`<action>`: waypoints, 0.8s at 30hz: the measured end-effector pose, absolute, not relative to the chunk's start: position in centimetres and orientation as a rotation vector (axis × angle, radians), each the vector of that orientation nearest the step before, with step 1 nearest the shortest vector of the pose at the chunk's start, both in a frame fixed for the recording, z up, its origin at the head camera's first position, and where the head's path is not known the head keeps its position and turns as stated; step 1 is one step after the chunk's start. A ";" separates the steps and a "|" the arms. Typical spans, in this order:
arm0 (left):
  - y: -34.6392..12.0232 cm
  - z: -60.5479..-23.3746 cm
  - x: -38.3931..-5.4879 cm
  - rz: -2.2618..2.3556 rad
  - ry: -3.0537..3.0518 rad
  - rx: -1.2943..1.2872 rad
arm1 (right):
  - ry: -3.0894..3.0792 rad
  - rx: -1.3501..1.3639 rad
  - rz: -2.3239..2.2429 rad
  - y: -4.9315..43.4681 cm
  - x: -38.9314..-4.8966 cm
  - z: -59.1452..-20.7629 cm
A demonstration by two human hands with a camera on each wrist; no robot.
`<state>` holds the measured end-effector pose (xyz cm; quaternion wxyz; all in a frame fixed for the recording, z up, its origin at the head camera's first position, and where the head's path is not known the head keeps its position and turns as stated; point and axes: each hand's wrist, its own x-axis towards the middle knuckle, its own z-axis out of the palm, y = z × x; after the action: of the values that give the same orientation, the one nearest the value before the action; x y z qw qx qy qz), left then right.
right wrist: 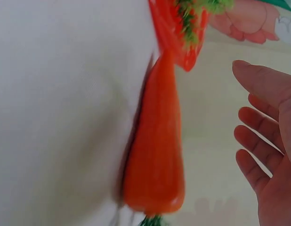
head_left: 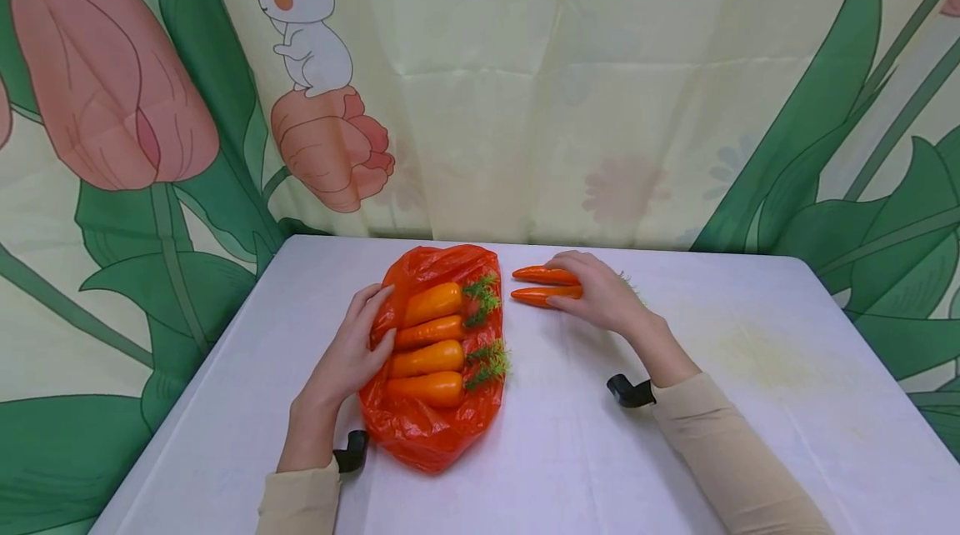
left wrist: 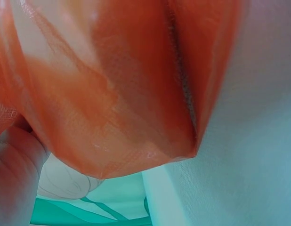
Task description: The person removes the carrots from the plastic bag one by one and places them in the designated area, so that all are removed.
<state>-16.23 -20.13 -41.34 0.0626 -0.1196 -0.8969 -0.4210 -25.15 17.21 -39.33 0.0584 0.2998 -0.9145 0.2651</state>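
Left hand (head_left: 352, 362) has its thumb and fingers hooked on the left rim of the red plastic bag (head_left: 431, 445); the right hand (head_left: 603, 297) is loose with nothing clasped, since my right wrist feed shows its fingers spread, a gap away from the nearest loose carrot (right wrist: 157, 155).

Big to small from my seat: patterned curtain (head_left: 487, 143) hanging at the back, white-covered table (head_left: 570, 468) in front of it. The bag lies left of the middle with its mouth facing up, so I can look right in. I reckon the left hold is there to keep that thin plastic from flopping or sliding.

Four bagged carrots (head_left: 427, 358) lie side by side inside, tips to the left hand, leafy tops (head_left: 483, 293) at the right edge. Lined up like that, they probably don't roll much. Two loose carrots (head_left: 536, 295) lie on the table just right of the bag, tips aimed at it. The right hand is over their thick ends, likely the easiest bit to get hold of; whether it touches the other one, I can't tell.

Smallest: a black piece (head_left: 630, 392) by each wrist, presumably the camera.
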 end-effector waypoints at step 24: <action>-20.4 -41.3 -16.4 -1.264 -2.710 -0.362 | -2.710 1.198 0.766 6.5 -26.5 -37.3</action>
<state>-16.40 -20.39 -41.33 0.0648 -0.1199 -0.8977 -0.4189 -26.47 6.52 -37.34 0.0406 0.3912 -0.8848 0.2501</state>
